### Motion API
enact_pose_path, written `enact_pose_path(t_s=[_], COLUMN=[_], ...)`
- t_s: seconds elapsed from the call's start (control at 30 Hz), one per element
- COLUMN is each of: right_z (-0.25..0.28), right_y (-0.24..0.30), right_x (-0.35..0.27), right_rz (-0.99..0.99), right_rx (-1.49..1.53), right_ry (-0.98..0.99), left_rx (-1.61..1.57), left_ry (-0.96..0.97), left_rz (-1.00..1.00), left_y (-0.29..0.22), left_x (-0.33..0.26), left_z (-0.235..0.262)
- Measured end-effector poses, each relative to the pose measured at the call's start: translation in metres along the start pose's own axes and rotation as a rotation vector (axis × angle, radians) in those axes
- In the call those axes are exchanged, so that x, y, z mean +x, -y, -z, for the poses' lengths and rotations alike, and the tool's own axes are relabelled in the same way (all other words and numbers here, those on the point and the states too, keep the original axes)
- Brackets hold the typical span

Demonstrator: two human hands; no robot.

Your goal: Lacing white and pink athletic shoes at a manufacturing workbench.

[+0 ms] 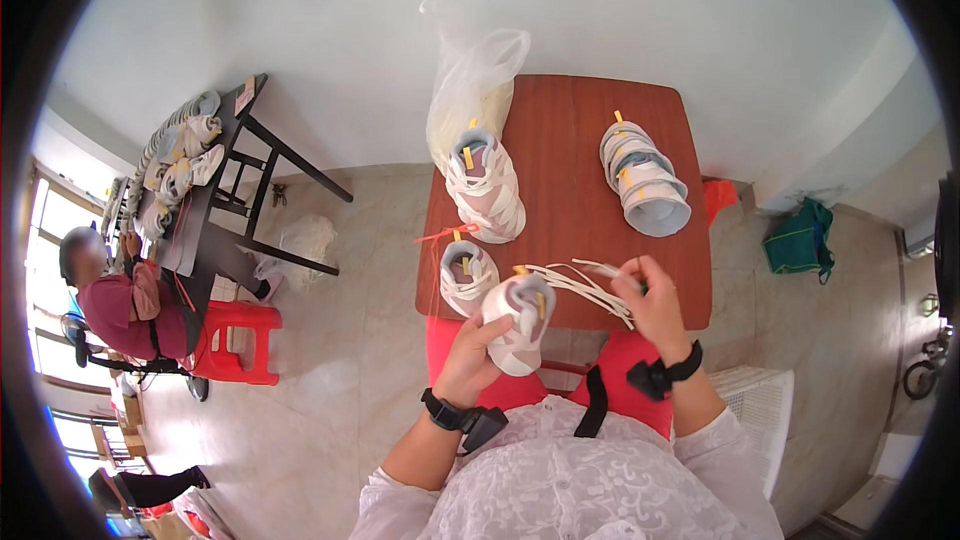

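Observation:
My left hand (467,362) is closed around a white shoe upper (517,337) with a grey lining and yellow tabs, tilted over the near table edge. To its right, my right hand (655,308) pinches a white shoelace near the fingertips. A bundle of white shoelaces (590,292) stretches between the shoe upper and that hand, over the table's front edge. Just beyond my left hand stands a laced shoe upper (468,290). Farther back is a row of nested, laced shoe uppers (492,205) with pinkish tongues.
On the brown table (570,170), nested unlaced uppers (655,202) sit at the right. A red-orange cord (445,235) lies at the left edge, near a clear plastic bag (468,90). Leftward, a person (130,310) sits at a dark table (200,225) piled with uppers.

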State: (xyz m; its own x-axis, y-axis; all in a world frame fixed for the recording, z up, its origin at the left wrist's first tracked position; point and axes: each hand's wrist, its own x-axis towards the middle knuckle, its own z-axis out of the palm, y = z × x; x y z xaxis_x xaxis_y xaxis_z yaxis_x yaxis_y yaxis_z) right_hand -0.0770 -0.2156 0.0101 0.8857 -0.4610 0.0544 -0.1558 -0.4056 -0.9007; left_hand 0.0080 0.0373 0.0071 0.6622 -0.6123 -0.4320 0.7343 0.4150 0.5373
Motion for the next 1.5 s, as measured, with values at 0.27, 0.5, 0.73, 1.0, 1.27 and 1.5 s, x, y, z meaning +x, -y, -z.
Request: enact_pose_path(t_s=[0.27,0.5,0.73,1.0,1.27,1.5], right_z=[-0.023,-0.037,-0.032,-0.027,-0.007,0.040], right_y=[0.060,0.043,0.050,0.047,0.045,0.071], right_x=[-0.016,-0.037,-0.043,-0.039,-0.032,-0.050], right_rz=[0.352,0.325,0.238,0.099,0.152,0.018], right_rx=[0.187,0.010,0.145,0.086,0.063,0.760], right_ry=[0.248,0.293,0.257,0.148,-0.030,0.554], left_rx=[-0.046,0.207,0.420,0.500,0.526,0.385], left_ry=[0.283,-0.017,-0.149,0.206,0.078,0.157], left_rz=[0.198,0.031,-0.166,-0.199,0.051,0.165], left_y=[0.009,0.028,0.039,0.034,0.040,0.033], left_x=[0.005,0.008,0.009,-0.010,-0.004,0.006], left_z=[-0.021,-0.029,-0.030,-0.048,-0.018,-0.013])
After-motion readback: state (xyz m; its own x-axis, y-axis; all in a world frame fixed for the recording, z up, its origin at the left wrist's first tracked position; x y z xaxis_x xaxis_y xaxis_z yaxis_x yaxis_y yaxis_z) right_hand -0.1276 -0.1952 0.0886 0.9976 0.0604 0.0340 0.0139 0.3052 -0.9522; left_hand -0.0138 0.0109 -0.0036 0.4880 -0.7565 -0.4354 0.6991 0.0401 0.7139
